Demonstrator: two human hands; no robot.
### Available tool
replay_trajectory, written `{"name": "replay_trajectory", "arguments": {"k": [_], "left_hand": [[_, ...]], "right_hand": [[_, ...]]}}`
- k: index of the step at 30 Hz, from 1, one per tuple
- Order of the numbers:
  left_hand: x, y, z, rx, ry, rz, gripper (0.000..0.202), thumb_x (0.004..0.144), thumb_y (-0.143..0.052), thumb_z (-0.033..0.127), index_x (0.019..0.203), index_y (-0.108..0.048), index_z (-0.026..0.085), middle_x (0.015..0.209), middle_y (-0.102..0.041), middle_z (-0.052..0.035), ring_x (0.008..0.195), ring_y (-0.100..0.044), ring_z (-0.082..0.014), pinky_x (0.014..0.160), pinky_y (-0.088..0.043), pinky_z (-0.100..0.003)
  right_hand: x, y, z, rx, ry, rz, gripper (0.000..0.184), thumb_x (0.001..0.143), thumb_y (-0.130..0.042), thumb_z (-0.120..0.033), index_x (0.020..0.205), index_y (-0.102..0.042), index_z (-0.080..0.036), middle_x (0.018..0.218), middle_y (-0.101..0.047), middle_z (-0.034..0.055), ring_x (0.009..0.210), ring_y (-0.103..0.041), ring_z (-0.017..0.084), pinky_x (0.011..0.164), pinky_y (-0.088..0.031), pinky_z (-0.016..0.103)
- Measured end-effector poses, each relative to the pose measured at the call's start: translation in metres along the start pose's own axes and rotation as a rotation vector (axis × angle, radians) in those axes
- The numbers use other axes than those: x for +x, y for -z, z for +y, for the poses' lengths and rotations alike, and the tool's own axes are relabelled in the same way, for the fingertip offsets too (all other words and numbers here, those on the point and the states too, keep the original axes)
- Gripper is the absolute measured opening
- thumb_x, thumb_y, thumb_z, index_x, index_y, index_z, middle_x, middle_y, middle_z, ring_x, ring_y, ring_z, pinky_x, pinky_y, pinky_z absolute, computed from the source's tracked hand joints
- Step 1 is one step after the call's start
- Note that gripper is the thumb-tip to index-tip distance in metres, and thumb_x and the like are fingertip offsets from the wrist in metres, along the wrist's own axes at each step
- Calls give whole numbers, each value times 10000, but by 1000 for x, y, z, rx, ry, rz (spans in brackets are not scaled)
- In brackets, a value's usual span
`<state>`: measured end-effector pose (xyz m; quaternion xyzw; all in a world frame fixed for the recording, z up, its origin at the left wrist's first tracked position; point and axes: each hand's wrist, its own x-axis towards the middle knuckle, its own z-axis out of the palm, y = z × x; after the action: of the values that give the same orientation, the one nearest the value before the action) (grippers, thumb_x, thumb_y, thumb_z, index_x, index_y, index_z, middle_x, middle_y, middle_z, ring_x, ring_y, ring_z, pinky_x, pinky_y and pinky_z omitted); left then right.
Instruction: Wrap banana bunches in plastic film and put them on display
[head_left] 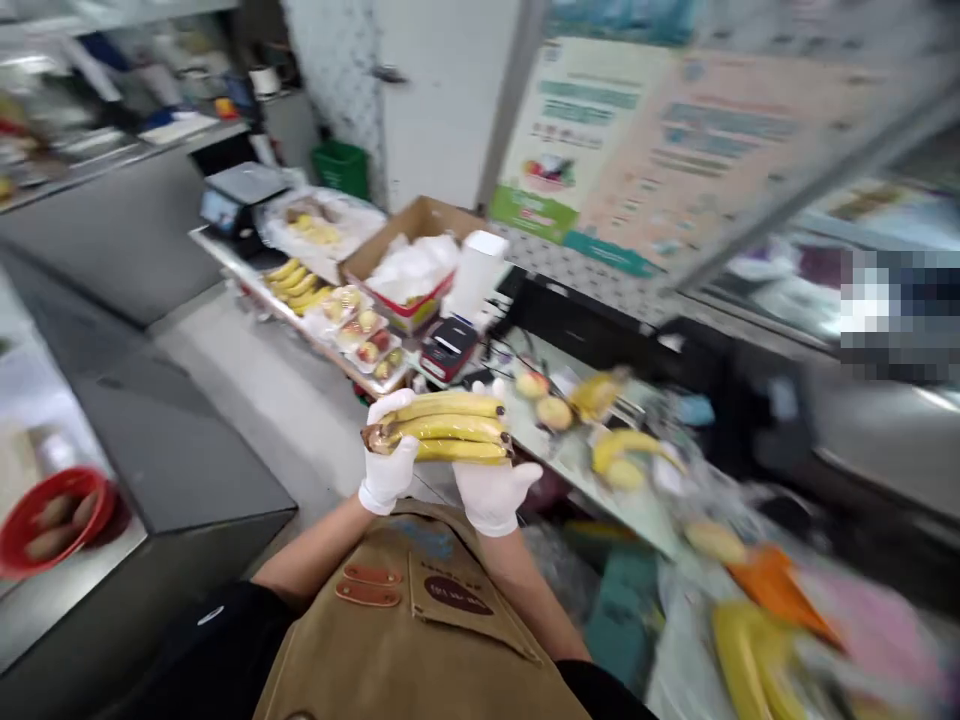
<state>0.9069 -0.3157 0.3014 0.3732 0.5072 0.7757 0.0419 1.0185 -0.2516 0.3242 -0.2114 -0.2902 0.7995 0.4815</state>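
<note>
Center of the frame, you've got your gloved left hand and right hand closed around a banana bunch. Just past it sit a black-and-red printer and a cardboard box stuffed with white plastic. Lower left, a red bowl holds potatoes, I think. Upper-right poster? Too blurry to read.

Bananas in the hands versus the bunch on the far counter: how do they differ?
The bananas held in the gloved left hand and right hand are lifted up, while the bunch lies on the steel counter. The held bananas show three fingers and a dark crown; the counter bunch shows more fingers, its crown unclear. Both are yellow and curved.
</note>
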Motion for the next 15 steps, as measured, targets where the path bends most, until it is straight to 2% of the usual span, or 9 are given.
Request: {"name": "replay_trajectory", "arguments": {"k": [2, 5, 7, 9, 11, 12, 15], "left_hand": [[12, 26, -11, 95, -38, 188, 483, 1013, -691, 629, 1338, -676, 272, 1300, -704, -131, 1248, -707, -309, 1085, -586, -480], [26, 63, -26, 234, -139, 409, 482, 989, -715, 627, 1331, -668, 291, 1282, -677, -120, 1334, -650, -347, 1162, -533, -531], [39, 91, -37, 331, -173, 507, 530, 956, -735, 659, 1365, -659, 330, 1275, -663, -98, 1371, -618, -354, 1217, -492, -547], [57, 120, -51, 384, -142, 556, 599, 928, -745, 703, 1407, -646, 359, 1348, -645, -97, 1413, -591, -362, 1256, -465, -558], [83, 151, -68, 354, -57, 519, 723, 884, -765, 761, 1468, -626, 358, 1502, -588, -120, 1491, -537, -389, 1291, -433, -578], [98, 167, -78, 316, -10, 458, 830, 841, -780, 805, 1511, -612, 345, 1590, -534, -138, 1550, -479, -413, 1319, -396, -594], [153, 215, -112, 167, 179, 188, 1168, 650, -821, 929, 1599, -587, 290, 1771, -367, -153, 1674, -270, -477, 1395, -245, -618]], "right_hand": [[23, -29, 36, -77, -69, -101, 1019, 635, -831, -906, 1506, -661, -407, 1566, -670, 38, 1557, -529, 380, 1322, -416, 613], [51, -71, 88, -102, -265, -234, 956, 684, -846, -841, 1510, -658, -398, 1516, -704, 45, 1535, -555, 366, 1309, -446, 588], [69, -97, 122, -81, -387, -299, 958, 714, -837, -812, 1541, -630, -374, 1511, -705, 50, 1522, -568, 356, 1295, -468, 581], [93, -119, 158, -94, -505, -344, 893, 760, -814, -775, 1535, -631, -372, 1506, -708, 39, 1508, -582, 342, 1275, -492, 576], [125, -137, 195, -131, -600, -367, 742, 824, -761, -759, 1464, -685, -391, 1485, -723, 16, 1514, -578, 337, 1263, -502, 574], [145, -145, 213, -143, -624, -361, 672, 852, -729, -764, 1414, -717, -398, 1470, -734, 5, 1521, -571, 338, 1262, -500, 576], [211, -164, 265, -160, -594, -250, 606, 886, -673, -782, 1323, -765, -373, 1425, -762, 12, 1525, -569, 338, 1289, -468, 578]]}}
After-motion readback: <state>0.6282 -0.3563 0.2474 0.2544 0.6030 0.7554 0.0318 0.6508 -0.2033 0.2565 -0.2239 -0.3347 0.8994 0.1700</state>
